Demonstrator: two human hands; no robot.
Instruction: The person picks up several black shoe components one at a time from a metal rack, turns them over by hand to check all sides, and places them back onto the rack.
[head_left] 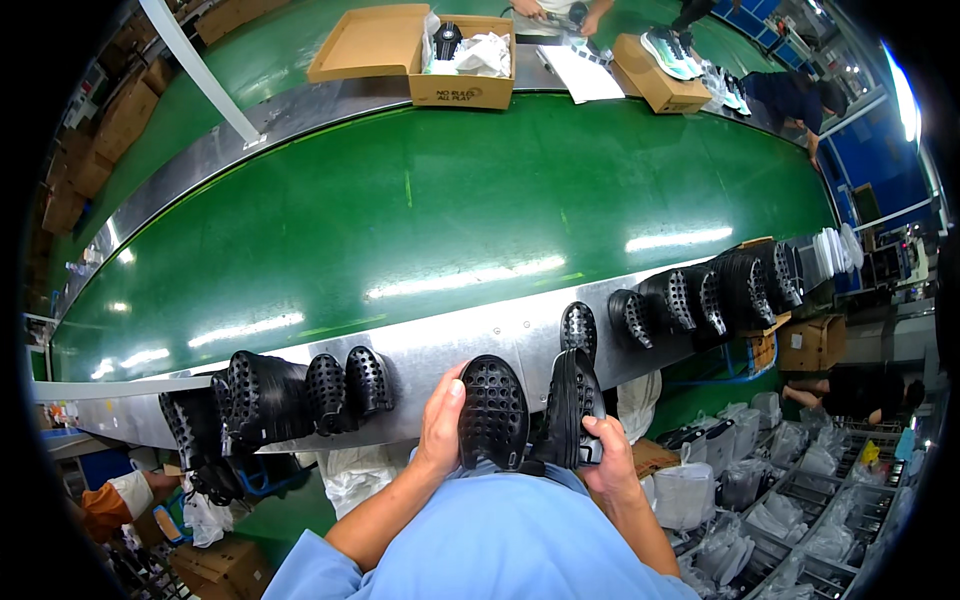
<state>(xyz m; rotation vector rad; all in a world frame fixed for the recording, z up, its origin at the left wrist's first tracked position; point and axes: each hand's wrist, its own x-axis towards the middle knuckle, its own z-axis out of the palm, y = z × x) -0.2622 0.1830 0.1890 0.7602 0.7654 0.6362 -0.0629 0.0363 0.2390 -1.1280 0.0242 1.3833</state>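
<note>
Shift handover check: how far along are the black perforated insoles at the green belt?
Done: black perforated insoles stand in stacks along the metal rail, a left stack and a right stack. In hand: the left hand holds one insole; the right hand holds a small stack. Left: the green belt before them carries none.

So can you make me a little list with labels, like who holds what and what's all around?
Left hand: holds a black perforated insole, holes facing the camera
Right hand: holds a stack of black insoles on edge
Metal ledge: more black insoles standing in rows
Conveyor belt: green, shiny
Far side: open cardboard box with white paper inside
Lower right: white bags
</note>
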